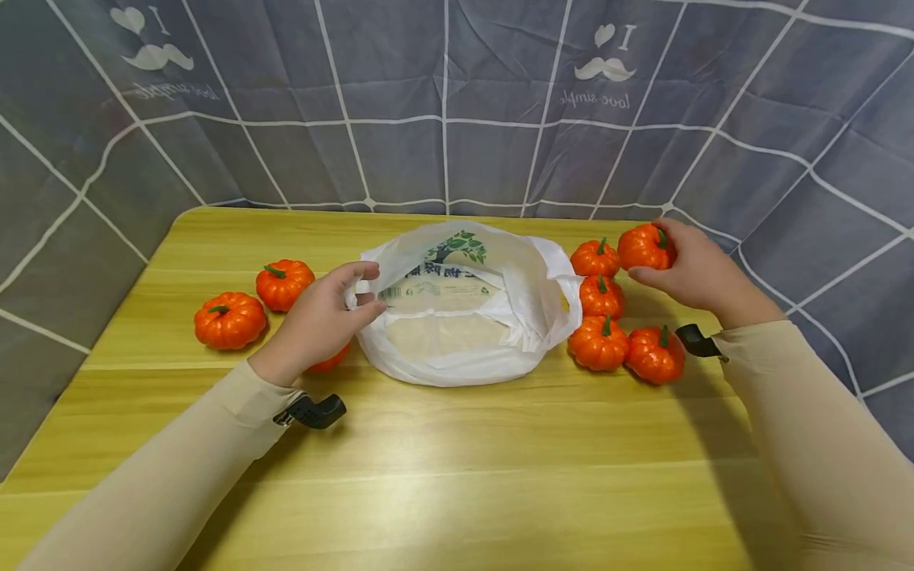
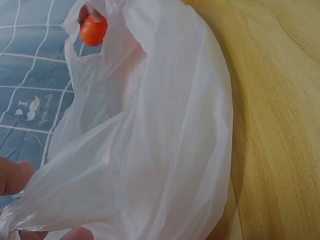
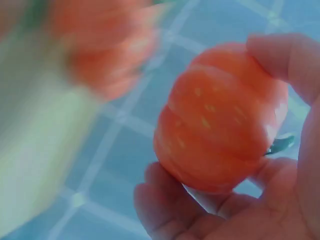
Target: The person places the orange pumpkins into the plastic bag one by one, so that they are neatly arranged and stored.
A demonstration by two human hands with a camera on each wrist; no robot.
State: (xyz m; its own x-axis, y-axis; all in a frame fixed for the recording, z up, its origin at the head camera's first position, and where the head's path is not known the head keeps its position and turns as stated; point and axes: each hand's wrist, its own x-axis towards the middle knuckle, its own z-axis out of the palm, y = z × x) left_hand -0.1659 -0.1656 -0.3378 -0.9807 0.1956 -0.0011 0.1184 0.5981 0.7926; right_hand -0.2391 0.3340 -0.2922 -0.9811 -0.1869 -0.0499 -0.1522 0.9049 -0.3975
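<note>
A white plastic bag (image 1: 457, 373) with a green tree print lies open-mouthed at the middle of the table. My left hand (image 1: 317, 321) holds the bag's left edge between curled fingers and thumb; the left wrist view shows the bag (image 2: 175, 125) stretched from the fingers. At the right, my right hand (image 1: 696, 270) grips a small orange pumpkin (image 1: 646, 247) by its sides, above the table's back right. In the right wrist view the pumpkin (image 3: 220, 120) sits between thumb and fingers, its green stem towards the palm.
Right of the bag stand several pumpkins (image 1: 600, 343), one touching the bag's handle area. Left of it are two more pumpkins (image 1: 230, 320) and another partly behind my left hand. A grey checked cloth (image 1: 393, 79) hangs behind the wooden table (image 1: 457, 492).
</note>
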